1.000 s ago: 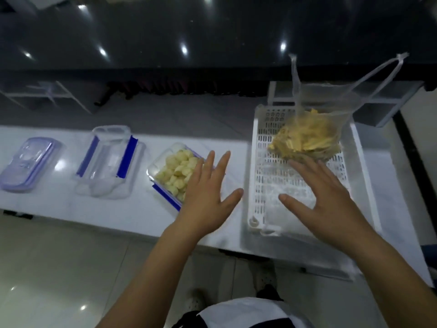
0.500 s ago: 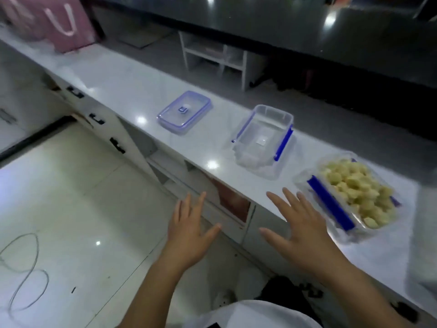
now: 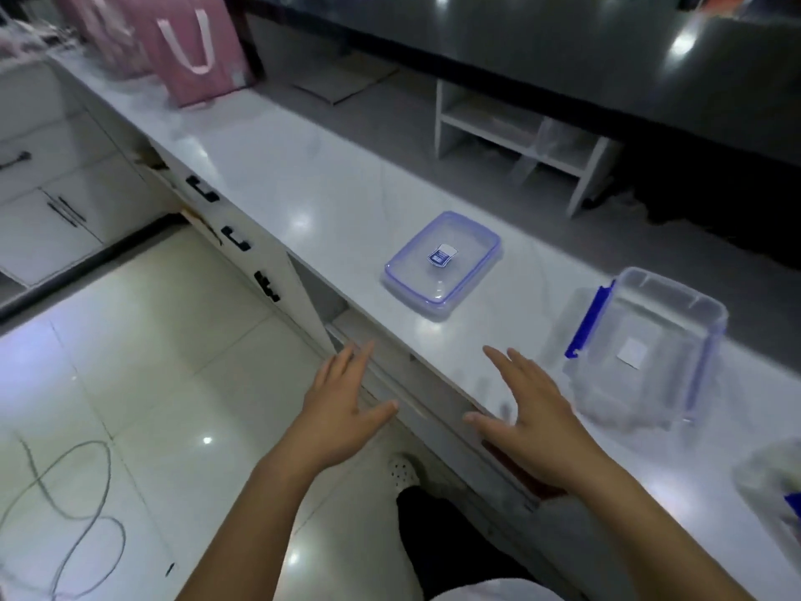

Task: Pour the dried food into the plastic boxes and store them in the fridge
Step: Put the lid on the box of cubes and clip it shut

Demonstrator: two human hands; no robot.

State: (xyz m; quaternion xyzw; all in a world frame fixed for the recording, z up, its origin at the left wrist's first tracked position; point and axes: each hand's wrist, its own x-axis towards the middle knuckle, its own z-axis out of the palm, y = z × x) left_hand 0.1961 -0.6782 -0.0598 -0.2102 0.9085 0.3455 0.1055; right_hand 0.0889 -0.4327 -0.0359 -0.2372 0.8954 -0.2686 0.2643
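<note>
Head view: clear plastic box (blue clips), upright

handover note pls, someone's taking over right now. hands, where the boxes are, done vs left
Left hand: open, holds nothing, out over the floor beside the counter edge.
Right hand: open, holds nothing, over the counter edge.
Blue-rimmed lid: flat on the counter, ahead of the hands.
Empty clear box: to the right of the lid, blue clips open.
Another box: at the far right edge, mostly cut off, contents unreadable.
Done: nothing confirmable here.
Left: fill the empty box, close it, move the boxes to the fridge.
</note>
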